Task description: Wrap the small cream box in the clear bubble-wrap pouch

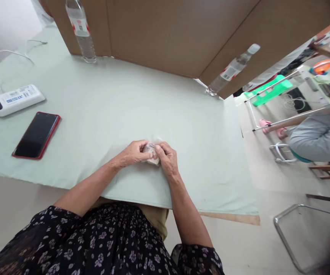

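Observation:
Near the front edge of the table, my left hand and my right hand hold one small packet between them. It looks whitish and brownish, with thin see-through plastic around it. What is inside cannot be made out. Thumb and fingers of the left hand pinch the packet's left side. On the other side, the right thumb presses on its top while the fingers curl behind. Both hands are closed and just above the pale green tablecloth.
To the left lie a phone with a red case and a white device with a cable. Two water bottles, one left and one right, stand against a cardboard panel. A seated person is at the right.

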{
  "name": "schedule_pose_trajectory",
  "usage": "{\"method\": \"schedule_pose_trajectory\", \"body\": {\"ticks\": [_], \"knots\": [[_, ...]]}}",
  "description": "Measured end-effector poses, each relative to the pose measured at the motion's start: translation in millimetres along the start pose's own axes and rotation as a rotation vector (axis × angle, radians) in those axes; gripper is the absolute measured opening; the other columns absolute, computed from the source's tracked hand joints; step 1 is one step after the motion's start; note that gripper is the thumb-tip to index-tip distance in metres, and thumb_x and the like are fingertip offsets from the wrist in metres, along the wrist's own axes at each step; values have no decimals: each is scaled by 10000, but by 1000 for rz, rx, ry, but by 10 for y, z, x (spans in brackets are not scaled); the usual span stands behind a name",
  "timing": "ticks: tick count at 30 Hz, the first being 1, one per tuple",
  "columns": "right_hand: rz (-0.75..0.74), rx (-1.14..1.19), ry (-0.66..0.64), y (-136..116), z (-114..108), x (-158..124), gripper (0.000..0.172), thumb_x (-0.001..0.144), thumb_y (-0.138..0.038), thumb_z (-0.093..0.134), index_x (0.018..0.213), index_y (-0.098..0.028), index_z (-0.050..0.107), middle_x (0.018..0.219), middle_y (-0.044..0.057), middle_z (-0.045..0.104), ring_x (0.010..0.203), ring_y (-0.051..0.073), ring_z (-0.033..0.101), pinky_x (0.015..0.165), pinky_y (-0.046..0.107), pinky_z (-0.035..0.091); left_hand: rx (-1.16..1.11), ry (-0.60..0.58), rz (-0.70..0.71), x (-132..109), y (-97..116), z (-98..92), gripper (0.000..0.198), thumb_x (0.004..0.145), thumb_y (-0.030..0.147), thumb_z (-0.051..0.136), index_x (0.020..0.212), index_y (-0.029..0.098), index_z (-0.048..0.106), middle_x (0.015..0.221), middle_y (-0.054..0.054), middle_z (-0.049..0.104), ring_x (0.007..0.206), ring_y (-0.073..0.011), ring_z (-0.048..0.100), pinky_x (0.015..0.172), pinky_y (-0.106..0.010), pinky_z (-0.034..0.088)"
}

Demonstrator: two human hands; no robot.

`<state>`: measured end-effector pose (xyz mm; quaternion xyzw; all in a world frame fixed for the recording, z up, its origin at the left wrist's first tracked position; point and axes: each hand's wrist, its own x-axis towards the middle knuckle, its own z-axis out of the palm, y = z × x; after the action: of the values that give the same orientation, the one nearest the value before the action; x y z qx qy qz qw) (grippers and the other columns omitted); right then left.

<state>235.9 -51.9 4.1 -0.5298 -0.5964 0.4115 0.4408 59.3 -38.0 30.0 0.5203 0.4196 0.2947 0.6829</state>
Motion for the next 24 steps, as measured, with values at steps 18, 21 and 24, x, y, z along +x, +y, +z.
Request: {"method": "schedule_pose_trajectory", "body": {"ticks": [18, 21, 24], "knots": [[92, 114, 90, -47, -20, -12, 256, 858, -447, 661, 793, -201, 687, 730, -13, 638, 695, 143, 572, 694, 277, 475, 41, 18, -5, 13, -42, 42, 427, 667, 311, 769, 1046, 144, 664, 914, -32, 699, 826, -173, 639, 781, -299, 509], [18, 70, 70, -82, -22, -30, 297, 912, -466, 597, 811, -203, 693, 819, 15, 686, 781, 164, 623, 773, 298, 502, 15, 56, 25, 14, -35, 40, 405, 672, 319, 764, 1023, 139, 673, 879, -29, 695, 808, -169, 636, 763, -291, 503], [-97, 24, 19, -108, -30, -42, 276, 916, -466, 608, 897, -215, 721, 985, 45, 737, 929, 197, 675, 884, 334, 523, 7, 110, 72, 15, -40, 15, 382, 708, 342, 739, 1023, 134, 681, 831, -11, 672, 760, -144, 612, 712, -262, 478]]}}
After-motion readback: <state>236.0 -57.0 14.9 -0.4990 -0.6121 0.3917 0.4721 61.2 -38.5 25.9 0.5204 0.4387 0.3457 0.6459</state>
